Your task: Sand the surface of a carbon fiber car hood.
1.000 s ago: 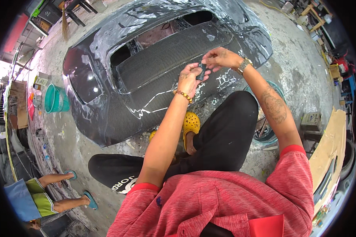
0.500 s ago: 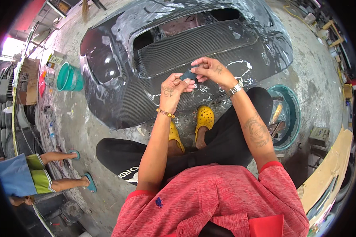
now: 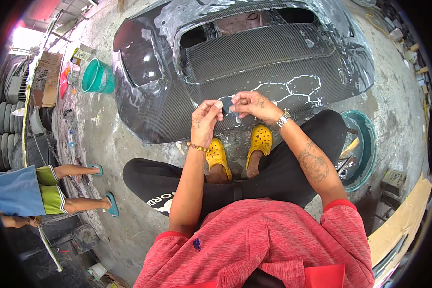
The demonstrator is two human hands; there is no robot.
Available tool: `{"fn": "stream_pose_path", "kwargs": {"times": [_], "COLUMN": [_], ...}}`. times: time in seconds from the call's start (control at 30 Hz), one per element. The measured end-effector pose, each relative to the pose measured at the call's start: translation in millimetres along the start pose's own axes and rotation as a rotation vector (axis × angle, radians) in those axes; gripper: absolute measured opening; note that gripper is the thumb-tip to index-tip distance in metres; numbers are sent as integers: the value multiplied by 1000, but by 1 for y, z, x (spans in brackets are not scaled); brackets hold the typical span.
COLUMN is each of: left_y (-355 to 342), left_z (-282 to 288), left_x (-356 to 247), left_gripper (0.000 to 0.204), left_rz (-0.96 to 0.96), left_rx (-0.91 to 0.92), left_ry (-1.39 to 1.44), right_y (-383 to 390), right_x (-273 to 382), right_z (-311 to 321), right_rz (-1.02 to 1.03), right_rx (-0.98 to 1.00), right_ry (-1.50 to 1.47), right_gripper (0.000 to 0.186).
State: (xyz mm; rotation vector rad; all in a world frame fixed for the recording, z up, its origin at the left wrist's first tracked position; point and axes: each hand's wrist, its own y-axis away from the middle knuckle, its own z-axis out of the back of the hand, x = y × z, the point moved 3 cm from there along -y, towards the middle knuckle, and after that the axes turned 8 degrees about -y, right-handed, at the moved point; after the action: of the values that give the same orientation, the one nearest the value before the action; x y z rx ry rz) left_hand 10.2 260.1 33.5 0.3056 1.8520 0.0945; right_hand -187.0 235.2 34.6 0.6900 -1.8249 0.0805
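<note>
A small dark piece of sandpaper is pinched between my two hands, just above the near edge of a glossy black carbon-fibre car hood. My left hand grips its left side between thumb and fingers. On the opposite side, my right hand pinches it with the fingertips curled in. Wet, whitish streaks and shiny patches mark the hood's surface below. Part of the sandpaper is hidden behind my fingers.
A green bucket stands left of the hood. A round teal basin with water and tools sits by my right knee. At the left, another person in sandals stands near tires. Cardboard lies at the right.
My hands have come level and drawn a little nearer to me, and the sandpaper between them has turned. The whole scene has shifted rightward in view.
</note>
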Motion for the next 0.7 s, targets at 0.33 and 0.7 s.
{"fn": "stream_pose_path", "kwargs": {"times": [0.33,0.7], "left_y": [8,9], "left_z": [-3,6], "left_x": [6,16], "left_gripper": [12,13], "left_rz": [6,16], "left_rx": [-50,-55], "left_ry": [20,-127], "right_y": [-9,-10], "right_x": [-4,-8], "right_z": [4,5], "right_rz": [-36,-29], "right_rx": [-24,8], "right_ry": [-3,-50], "right_gripper": [24,27]}}
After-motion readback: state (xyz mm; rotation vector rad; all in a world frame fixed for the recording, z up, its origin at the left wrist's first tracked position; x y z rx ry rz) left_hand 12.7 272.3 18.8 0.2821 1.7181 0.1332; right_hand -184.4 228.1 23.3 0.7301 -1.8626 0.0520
